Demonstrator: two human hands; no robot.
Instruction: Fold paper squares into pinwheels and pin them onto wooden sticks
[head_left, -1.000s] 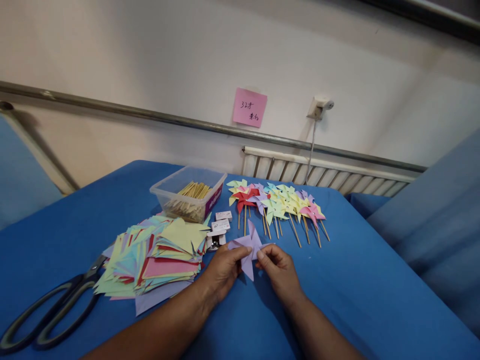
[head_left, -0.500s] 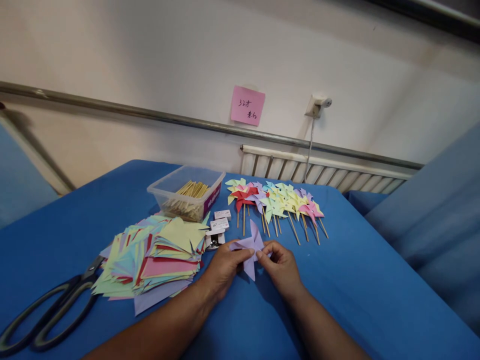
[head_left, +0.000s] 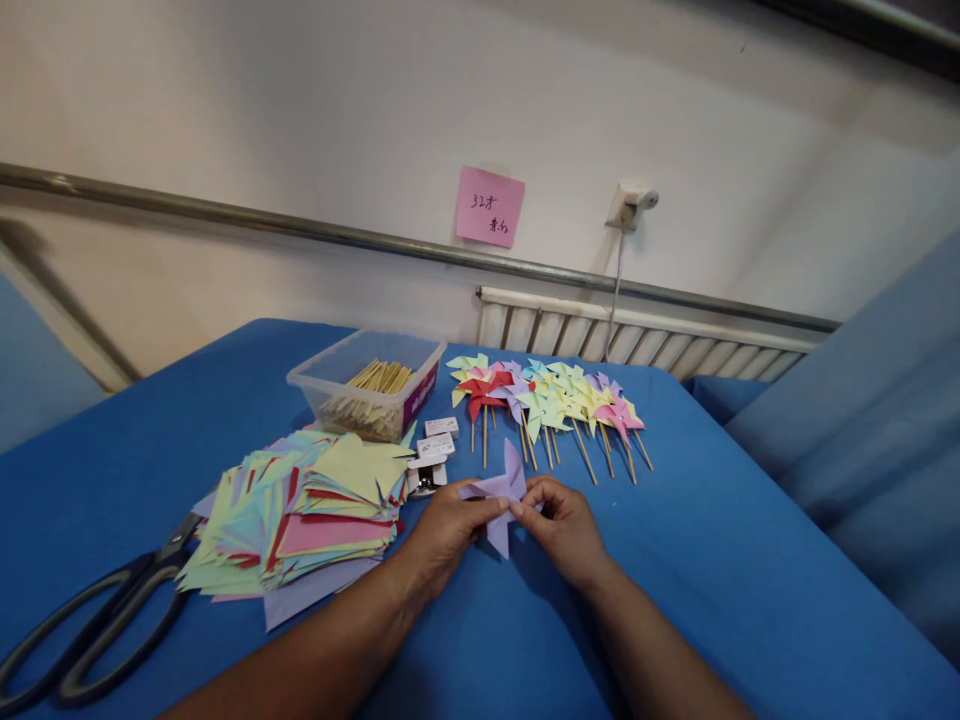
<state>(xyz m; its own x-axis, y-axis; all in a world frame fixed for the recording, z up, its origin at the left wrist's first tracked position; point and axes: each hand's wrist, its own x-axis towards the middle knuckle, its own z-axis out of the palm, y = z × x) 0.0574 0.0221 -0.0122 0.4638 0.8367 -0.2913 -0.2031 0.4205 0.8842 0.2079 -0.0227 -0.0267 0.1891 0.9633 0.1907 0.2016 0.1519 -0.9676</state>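
A lilac paper pinwheel (head_left: 513, 470) is held between my two hands above the blue-covered table. My left hand (head_left: 450, 525) pinches its left side, the thumb lying over the paper near the middle. With thumb and bent fingers, my right hand (head_left: 564, 525) grips the right side close to the centre. Whether a pin sits at the centre is hidden by the fingertips. No stick shows on this pinwheel. Just beyond my left hand stands an opened small white box (head_left: 427, 477) with dark, shiny small pieces inside.
A pile of coloured cut paper (head_left: 300, 520) lies left, beside large scissors (head_left: 112, 610). Behind are a clear plastic tub (head_left: 326, 388) of wooden sticks (head_left: 381, 378), two small white boxes (head_left: 437, 446), and several finished pinwheels (head_left: 551, 410) on sticks. A radiator (head_left: 637, 335) lines the wall.
The view has shifted slightly. My right hand's thumb has moved a little closer over the pinwheel's centre; both hands keep their hold on the paper.
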